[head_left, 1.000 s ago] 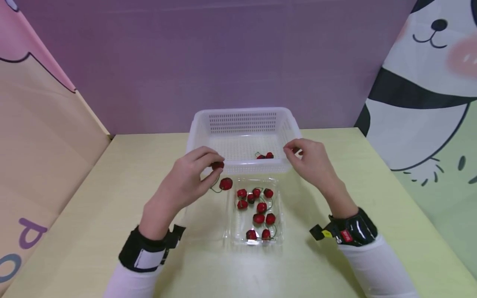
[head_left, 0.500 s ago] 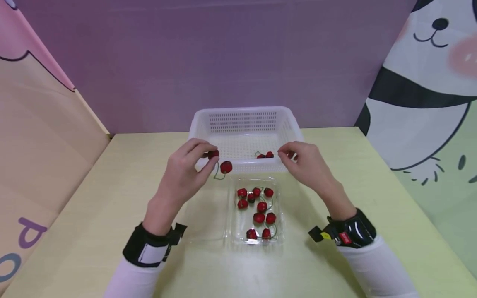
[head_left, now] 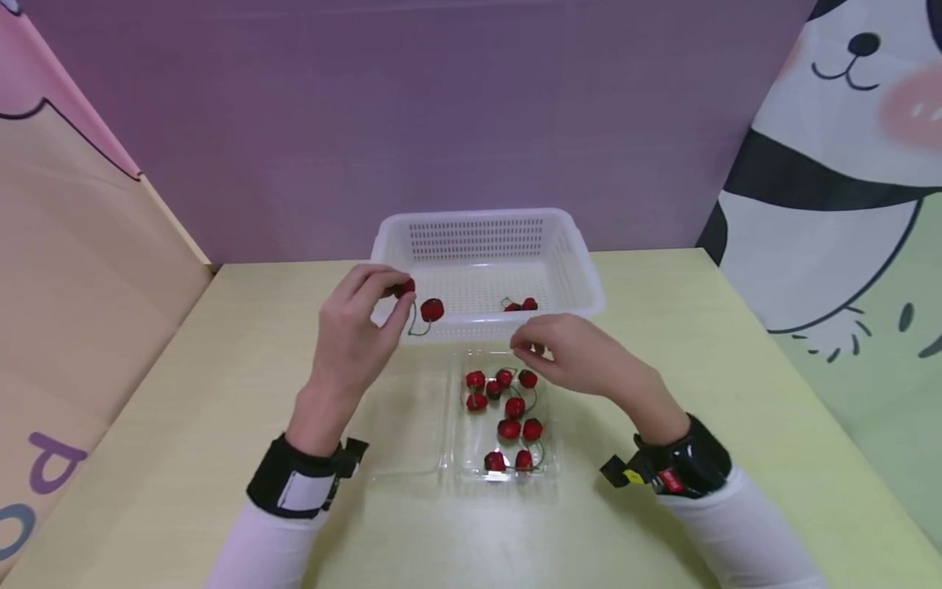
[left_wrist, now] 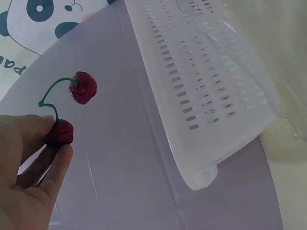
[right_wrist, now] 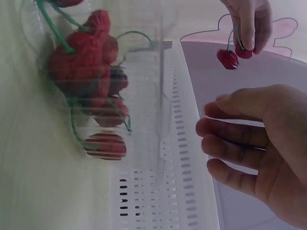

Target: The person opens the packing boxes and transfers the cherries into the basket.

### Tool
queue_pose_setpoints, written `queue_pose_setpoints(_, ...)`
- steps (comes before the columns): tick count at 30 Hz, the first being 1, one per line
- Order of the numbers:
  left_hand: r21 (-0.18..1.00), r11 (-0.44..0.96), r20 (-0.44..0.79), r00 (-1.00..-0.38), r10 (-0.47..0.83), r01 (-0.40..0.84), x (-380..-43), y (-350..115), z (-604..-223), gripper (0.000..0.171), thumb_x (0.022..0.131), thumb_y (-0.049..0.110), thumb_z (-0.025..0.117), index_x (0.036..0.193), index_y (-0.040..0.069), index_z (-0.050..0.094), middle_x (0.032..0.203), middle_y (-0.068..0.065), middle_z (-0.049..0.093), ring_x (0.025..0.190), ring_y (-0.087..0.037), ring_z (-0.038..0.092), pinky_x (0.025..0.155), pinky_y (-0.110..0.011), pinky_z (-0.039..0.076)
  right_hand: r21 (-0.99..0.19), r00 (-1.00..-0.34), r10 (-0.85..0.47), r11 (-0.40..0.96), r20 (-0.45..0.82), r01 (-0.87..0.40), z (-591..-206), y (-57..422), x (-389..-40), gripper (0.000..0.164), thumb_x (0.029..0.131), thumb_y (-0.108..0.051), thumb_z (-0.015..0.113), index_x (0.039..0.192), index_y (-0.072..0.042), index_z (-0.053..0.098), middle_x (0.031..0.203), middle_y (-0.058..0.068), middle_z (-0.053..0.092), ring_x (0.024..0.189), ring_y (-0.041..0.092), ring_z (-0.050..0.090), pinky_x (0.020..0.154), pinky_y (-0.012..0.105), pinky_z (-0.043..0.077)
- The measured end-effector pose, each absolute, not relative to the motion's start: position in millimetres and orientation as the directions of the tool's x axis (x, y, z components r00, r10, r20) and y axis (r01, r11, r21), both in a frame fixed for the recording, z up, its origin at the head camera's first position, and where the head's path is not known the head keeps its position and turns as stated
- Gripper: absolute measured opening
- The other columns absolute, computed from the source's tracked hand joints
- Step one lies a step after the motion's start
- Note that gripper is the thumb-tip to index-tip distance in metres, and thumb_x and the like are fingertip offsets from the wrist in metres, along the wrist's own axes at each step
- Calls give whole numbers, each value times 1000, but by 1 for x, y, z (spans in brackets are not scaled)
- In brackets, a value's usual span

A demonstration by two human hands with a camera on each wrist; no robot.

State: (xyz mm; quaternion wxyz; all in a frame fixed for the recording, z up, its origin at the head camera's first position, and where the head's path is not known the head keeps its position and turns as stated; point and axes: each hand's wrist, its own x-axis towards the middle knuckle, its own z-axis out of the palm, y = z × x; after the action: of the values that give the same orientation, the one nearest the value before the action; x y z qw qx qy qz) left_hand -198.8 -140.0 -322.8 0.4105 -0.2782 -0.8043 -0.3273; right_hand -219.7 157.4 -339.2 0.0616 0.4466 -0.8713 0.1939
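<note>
The left hand, wrist raised, pinches a cherry between thumb and fingers, its grip closed snugly round the fruit. A second cherry, joined to it by a bent green stem, hangs free; in the head view the pair appears by the near left corner of the basket. The right hand reaches across the far end of the clear box, fingers loosely bent, its grip slack and holding nothing.

Both held cherries are round, deep red and wrinkled. The basket is white plastic with rows of slots; the box is thin, shiny and see-through, with loose cherries inside, on a pale, smooth counter.

The head view looks into the basket, where two more cherries lie. The left wrist view shows the stem's sharp kink; the right wrist view shows the right hand's separate fingertips.
</note>
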Motion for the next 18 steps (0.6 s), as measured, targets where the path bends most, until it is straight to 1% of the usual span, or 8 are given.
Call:
queue_pose_setpoints(4,303,627,853,-498,158,718,-202,-140,-326,17,88,-5,77,103,-8,71,103,-18,66,91,-26,69,82,-30,58,-299,-575,-797,512,185,-805,-341,151,-213,11,96,-7,69,106,-7,74,97,-2,72,86,10,65,80,33,57)
queue_pose_setpoints(9,311,632,852,-504,146,710,-205,-139,-329,17,89,-6,76,105,-8,70,105,-19,65,93,-26,69,84,-29,57,-293,-554,-822,503,128,-813,-346,147,-210,11,95,-7,71,106,-7,73,94,-4,70,85,11,65,79,33,57)
queue_pose_setpoints(18,327,647,862,-498,95,689,-209,-137,-333,26,87,-8,77,113,-9,72,108,-21,66,96,-31,68,85,-41,59,-267,-556,-829,526,51,-808,-350,141,-207,13,93,-8,74,105,-7,73,93,-4,67,85,16,63,78,34,55)
